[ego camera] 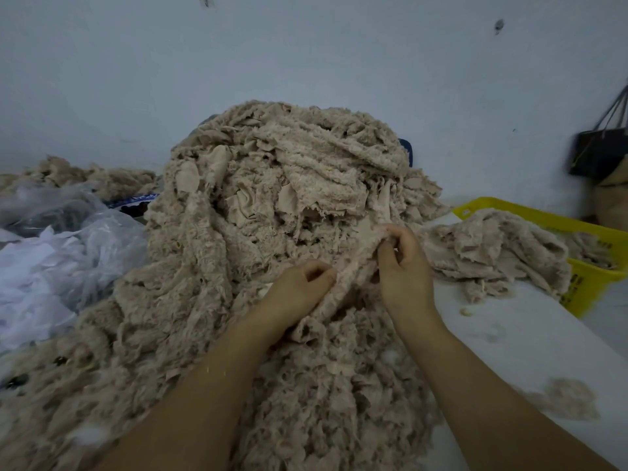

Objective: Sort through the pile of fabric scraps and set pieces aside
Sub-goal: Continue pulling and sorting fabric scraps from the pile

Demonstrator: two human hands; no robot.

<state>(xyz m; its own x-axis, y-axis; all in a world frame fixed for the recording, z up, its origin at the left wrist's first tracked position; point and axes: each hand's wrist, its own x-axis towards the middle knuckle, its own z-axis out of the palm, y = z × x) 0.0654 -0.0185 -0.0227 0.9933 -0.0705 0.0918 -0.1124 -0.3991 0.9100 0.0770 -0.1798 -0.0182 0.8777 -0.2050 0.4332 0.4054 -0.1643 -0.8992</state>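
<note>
A tall pile of beige fuzzy fabric scraps [272,198] fills the middle of the white table. Low on the pile's front, both hands hold one long beige strip [350,277]. My left hand [302,287] grips its lower part with curled fingers. My right hand [404,263] pinches its upper part between thumb and fingers. A smaller heap of the same scraps [499,249] lies to the right, partly over a yellow crate.
The yellow plastic crate [591,287] stands at the table's right edge. Clear and white plastic bags [57,253] lie at the left, with more beige scraps [85,175] behind them. A dark bag [598,154] hangs at the far right. Small fluff tufts [571,399] lie on the white table [516,334].
</note>
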